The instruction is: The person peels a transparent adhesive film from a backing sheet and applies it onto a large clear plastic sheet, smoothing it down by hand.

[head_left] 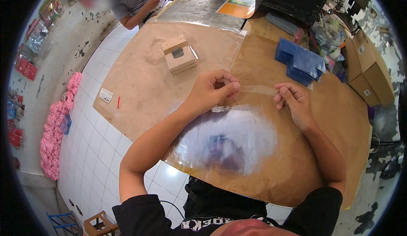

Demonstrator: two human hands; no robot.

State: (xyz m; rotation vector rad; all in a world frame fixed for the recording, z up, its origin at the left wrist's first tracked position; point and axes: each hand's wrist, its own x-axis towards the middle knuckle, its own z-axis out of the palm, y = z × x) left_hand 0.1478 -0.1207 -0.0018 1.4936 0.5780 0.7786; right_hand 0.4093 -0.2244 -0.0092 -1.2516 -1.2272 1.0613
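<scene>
A clear strip, like transparent tape (258, 89), spans the gap between my two hands above the brown-covered table (305, 151). My left hand (218, 87) is closed, thumb against the fingers, at the strip's left end. At its right end, my right hand (292, 100) pinches with thumb and fingertips. Just below lies a glossy clear plastic sheet (254, 134), reflecting white light and touching the table cover. Beyond my left hand stands a stepped wooden block (181, 61) with a dark slot piece and some clear material around it.
A stack of blue-tinted plastic pieces (299, 60) lies at the far right. Behind it are a black box (292, 0) and cardboard boxes (369, 68). An orange printed sheet (237, 5) lies at the back. Another person (137, 2) is at the far left. A pink bundle (55, 130) sits on the floor.
</scene>
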